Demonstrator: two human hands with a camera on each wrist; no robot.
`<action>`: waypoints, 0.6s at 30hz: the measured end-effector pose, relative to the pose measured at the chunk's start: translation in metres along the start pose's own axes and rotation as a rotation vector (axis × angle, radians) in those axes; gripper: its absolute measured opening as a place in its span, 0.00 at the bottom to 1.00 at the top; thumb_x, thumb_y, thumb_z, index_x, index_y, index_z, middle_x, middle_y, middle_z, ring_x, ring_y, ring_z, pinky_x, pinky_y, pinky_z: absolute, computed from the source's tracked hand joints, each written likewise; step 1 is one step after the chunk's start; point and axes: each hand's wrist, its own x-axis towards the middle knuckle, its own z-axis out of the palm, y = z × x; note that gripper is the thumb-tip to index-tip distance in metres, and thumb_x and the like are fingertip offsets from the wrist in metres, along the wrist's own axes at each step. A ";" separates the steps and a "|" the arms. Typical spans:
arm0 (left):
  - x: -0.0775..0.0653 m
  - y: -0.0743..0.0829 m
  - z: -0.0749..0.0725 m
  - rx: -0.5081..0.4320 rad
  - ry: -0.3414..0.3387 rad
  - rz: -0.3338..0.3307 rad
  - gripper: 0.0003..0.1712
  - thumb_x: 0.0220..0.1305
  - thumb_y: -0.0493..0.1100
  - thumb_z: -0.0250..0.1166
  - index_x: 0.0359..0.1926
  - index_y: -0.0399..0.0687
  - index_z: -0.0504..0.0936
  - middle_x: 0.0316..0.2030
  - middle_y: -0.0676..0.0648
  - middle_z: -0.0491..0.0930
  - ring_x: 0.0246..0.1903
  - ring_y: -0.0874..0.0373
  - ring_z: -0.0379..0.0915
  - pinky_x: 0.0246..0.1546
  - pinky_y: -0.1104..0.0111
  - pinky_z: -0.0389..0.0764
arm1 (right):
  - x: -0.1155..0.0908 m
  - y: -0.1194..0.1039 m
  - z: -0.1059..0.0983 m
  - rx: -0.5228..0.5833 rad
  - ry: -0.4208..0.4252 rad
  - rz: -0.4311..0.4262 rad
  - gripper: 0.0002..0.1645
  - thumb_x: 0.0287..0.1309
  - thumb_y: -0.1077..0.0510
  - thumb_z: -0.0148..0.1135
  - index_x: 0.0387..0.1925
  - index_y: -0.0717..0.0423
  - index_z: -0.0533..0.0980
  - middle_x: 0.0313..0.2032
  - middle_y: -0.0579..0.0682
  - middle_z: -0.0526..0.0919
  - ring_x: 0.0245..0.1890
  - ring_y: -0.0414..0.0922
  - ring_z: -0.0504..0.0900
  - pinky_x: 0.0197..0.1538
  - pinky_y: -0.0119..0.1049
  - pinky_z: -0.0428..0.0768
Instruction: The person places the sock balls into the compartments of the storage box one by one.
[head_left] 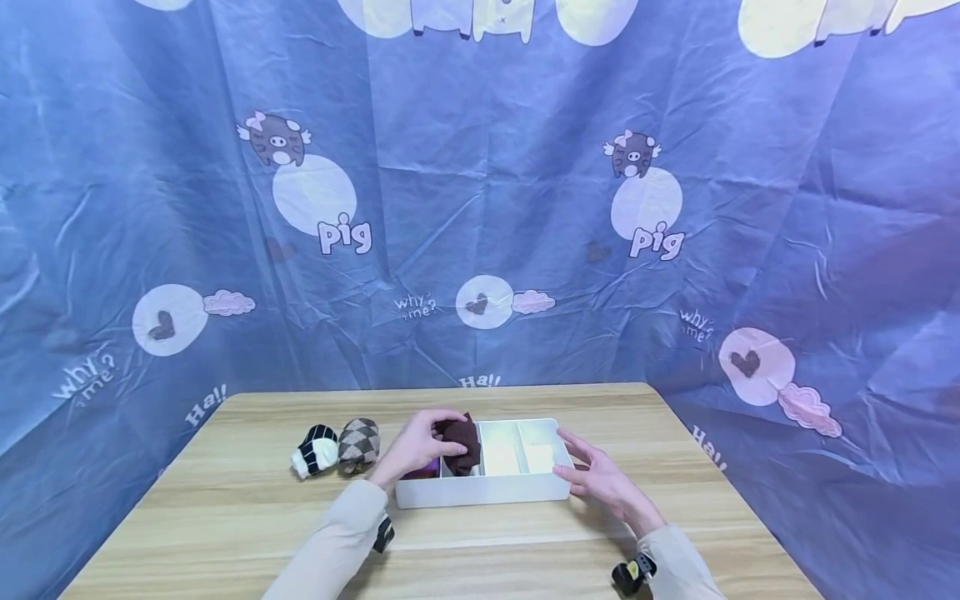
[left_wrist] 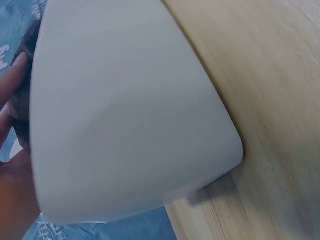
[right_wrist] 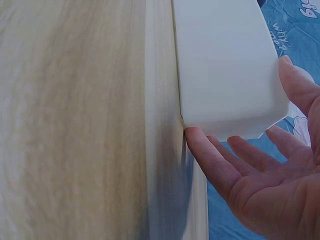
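A white divided box [head_left: 483, 492] stands on the table. My left hand [head_left: 423, 442] pinches a dark brown rolled sock [head_left: 461, 442] between thumb and fingers, at the second compartment from the left. In the left wrist view, the box's front wall [left_wrist: 125, 100] covers much of that hand and sock. Something purple [head_left: 427, 471] shows in the leftmost compartment, partly behind my left wrist. My right hand [head_left: 600, 479] rests against the box's right end, its fingers extended. The right wrist view has its fingertips [right_wrist: 194, 132] along the end wall and the thumb up by the rim.
Left of the box lie a black-and-white striped rolled sock [head_left: 318, 450] and an argyle rolled sock [head_left: 359, 446], side by side. White inner floors show in the two right compartments. A blue printed curtain [head_left: 480, 208] hangs behind and around the wooden table [head_left: 510, 550].
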 end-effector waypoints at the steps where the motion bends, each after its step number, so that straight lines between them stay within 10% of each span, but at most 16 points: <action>1: 0.000 0.000 0.001 0.056 0.008 0.000 0.23 0.49 0.43 0.77 0.50 0.52 0.84 0.45 0.47 0.85 0.38 0.60 0.78 0.40 0.69 0.79 | 0.000 0.000 0.000 -0.001 -0.001 -0.002 0.49 0.63 0.57 0.64 0.77 0.55 0.48 0.73 0.71 0.50 0.67 0.65 0.65 0.55 0.45 0.81; 5: -0.001 -0.001 0.004 0.202 0.024 -0.027 0.23 0.47 0.48 0.79 0.47 0.59 0.85 0.45 0.52 0.84 0.41 0.59 0.77 0.44 0.64 0.77 | 0.001 0.000 0.000 -0.004 -0.014 -0.007 0.49 0.63 0.57 0.63 0.77 0.55 0.47 0.73 0.72 0.49 0.66 0.62 0.66 0.56 0.45 0.81; 18: 0.001 -0.004 0.005 0.202 -0.071 0.039 0.15 0.54 0.41 0.74 0.44 0.48 0.86 0.48 0.48 0.84 0.52 0.50 0.77 0.54 0.55 0.77 | -0.001 -0.001 -0.002 0.007 -0.025 -0.009 0.50 0.63 0.57 0.64 0.77 0.56 0.46 0.73 0.73 0.47 0.68 0.66 0.63 0.57 0.46 0.80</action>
